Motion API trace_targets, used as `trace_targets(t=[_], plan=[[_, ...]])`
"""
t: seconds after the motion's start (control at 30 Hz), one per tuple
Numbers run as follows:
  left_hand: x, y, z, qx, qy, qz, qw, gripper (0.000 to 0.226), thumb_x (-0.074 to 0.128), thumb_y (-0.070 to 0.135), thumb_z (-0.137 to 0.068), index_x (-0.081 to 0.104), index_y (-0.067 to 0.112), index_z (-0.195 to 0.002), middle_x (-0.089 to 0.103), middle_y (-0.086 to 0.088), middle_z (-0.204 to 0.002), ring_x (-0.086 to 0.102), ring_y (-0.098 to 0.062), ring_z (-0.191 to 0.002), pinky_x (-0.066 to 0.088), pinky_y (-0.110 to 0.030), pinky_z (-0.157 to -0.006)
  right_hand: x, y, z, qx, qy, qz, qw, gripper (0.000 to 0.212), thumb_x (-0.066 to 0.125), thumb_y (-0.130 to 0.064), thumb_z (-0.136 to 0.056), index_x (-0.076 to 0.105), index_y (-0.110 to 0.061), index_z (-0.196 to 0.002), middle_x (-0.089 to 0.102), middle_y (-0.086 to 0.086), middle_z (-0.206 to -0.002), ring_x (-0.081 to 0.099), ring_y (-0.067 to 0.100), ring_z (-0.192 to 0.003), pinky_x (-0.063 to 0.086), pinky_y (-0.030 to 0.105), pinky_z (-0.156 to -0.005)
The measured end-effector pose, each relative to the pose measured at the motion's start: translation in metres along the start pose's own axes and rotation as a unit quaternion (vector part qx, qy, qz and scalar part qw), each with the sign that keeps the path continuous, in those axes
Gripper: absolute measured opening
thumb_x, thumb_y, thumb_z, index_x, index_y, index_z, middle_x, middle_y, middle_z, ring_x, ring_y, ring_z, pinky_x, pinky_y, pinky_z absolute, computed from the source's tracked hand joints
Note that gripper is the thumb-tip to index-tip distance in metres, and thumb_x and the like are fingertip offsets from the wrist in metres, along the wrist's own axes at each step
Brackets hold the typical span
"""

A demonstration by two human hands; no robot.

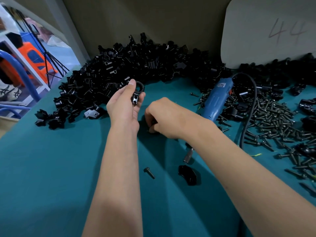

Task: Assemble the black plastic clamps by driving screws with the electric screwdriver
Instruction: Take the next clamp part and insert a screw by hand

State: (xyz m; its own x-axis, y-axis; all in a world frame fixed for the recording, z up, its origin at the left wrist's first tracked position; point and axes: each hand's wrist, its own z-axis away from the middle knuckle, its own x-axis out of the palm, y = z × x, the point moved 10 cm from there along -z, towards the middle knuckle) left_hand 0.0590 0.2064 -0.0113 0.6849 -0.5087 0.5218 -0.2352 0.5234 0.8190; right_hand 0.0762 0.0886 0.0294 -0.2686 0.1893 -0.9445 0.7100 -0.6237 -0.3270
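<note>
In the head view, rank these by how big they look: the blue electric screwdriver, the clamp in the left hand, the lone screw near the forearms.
1. Blue electric screwdriver, clearly largest.
2. Clamp held in the left hand.
3. Lone screw, smallest, even though it lies nearer the camera.

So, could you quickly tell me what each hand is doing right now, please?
Left hand: holds a black clamp.
Right hand: fingers curled down; contents cannot be told.

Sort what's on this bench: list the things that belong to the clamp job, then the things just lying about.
Job: clamp held in left hand; right hand; blue screwdriver; screw heap; clamp pile.
Lying about: board marked 44; orange stool.
</note>
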Motion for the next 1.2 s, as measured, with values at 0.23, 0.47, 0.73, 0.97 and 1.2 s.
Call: trace_targets(t=[0.23, 0.47, 0.73, 0.97, 1.2], plan=[[0.022, -0.005, 0.008, 0.002, -0.064, -0.043, 0.997, 0.023, 0.082, 0.012, -0.087, 0.074, 0.002, -0.106, 0.075, 0.0, -0.082, 0.073, -0.019, -0.068, 0.062, -0.025, -0.073, -0.042, 0.067, 0.025, 0.056, 0.155, -0.181, 0.97, 0.005, 0.078, -0.016, -0.092, 0.075, -0.017, -0.096, 0.065, -0.009, -0.07, 0.058, 0.004, -0.056, 0.044, 0.012, -0.059], [0.066, -0.028, 0.035, -0.047, -0.276, -0.129, 0.951, 0.024, 0.081, 0.017, -0.075, 0.074, 0.01, -0.097, 0.075, -0.008, -0.093, 0.074, -0.023, -0.071, 0.059, -0.021, -0.064, -0.057, 0.129, 0.059, 0.066, 0.221, -0.61, 0.758, 0.013, 0.064, -0.005, -0.1, 0.077, -0.003, -0.096, 0.067, 0.005, -0.076, 0.056, 0.009, -0.065, 0.047, 0.015, -0.056], [0.085, -0.039, 0.057, -0.039, -0.367, -0.175, 0.913, 0.012, 0.079, 0.015, -0.073, 0.079, 0.017, -0.085, 0.074, -0.01, -0.09, 0.073, -0.022, -0.07, 0.059, -0.022, -0.064, -0.05, 0.119, 0.061, 0.019, 0.171, -0.635, 0.753, 0.016, 0.062, -0.004, -0.101, 0.076, -0.001, -0.096, 0.066, 0.006, -0.077, 0.052, 0.008, -0.062, 0.042, 0.014, -0.052], [0.087, -0.043, 0.058, -0.023, -0.363, -0.213, 0.907, 0.028, 0.08, 0.018, -0.074, 0.075, 0.008, -0.099, 0.072, -0.015, -0.097, 0.073, -0.019, -0.08, 0.059, -0.024, -0.069, -0.056, 0.117, 0.058, 0.02, 0.231, -0.545, 0.806, 0.011, 0.076, -0.005, -0.092, 0.074, -0.008, -0.082, 0.066, 0.009, -0.067, 0.05, 0.017, -0.054, 0.042, 0.021, -0.045], [0.085, -0.049, 0.056, -0.082, -0.334, -0.148, 0.927, 0.019, 0.079, 0.021, -0.075, 0.074, 0.014, -0.092, 0.076, -0.011, -0.094, 0.073, -0.022, -0.072, 0.059, -0.021, -0.066, -0.061, 0.142, 0.069, 0.082, 0.327, -0.501, 0.797, 0.025, 0.084, -0.023, -0.088, 0.072, -0.005, -0.075, 0.065, 0.003, -0.059, 0.051, 0.012, -0.049, 0.049, 0.026, -0.053]])
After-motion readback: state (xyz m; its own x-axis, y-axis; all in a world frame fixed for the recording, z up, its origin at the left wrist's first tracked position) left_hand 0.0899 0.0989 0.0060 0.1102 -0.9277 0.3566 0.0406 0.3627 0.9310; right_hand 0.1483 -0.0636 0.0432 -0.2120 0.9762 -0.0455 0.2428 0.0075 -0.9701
